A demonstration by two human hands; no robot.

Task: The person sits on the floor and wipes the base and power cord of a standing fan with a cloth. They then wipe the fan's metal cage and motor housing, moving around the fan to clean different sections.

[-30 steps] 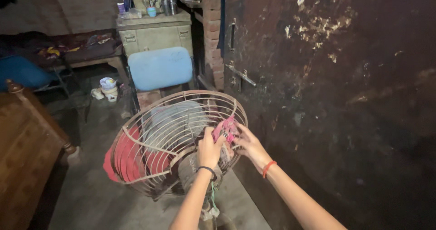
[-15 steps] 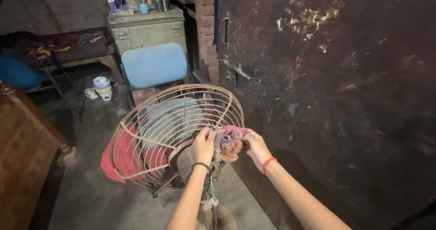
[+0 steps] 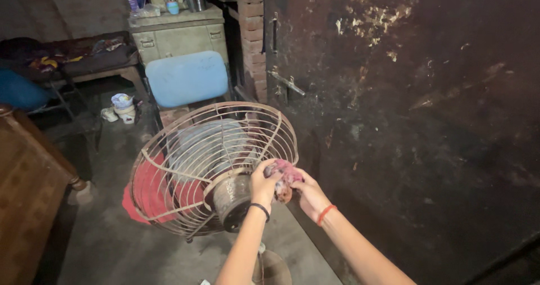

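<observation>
A rusty pedestal fan (image 3: 185, 150) with a wire cage stands in front of me, tilted face-up, its motor housing (image 3: 230, 198) toward me. A pink and dirty cloth (image 3: 284, 175) is bunched behind the cage, next to the motor. My left hand (image 3: 263, 185) grips the cloth from the left, close against the housing. My right hand (image 3: 306, 194), with a red band at the wrist, holds the same cloth from the right. The fan's blades look pale grey through the wires.
A dark, stained metal door (image 3: 405, 105) with a latch fills the right side. Behind the fan stands a blue-backed chair (image 3: 188, 78), then a beige cabinet (image 3: 180, 35) with cups on top. A wooden bed frame (image 3: 28, 184) is on the left, a red cloth (image 3: 143, 198) under the fan.
Both hands with the cloth have dropped from the cage's rim to beside the motor housing, and the cloth is now more bunched up. The view has shifted slightly.
</observation>
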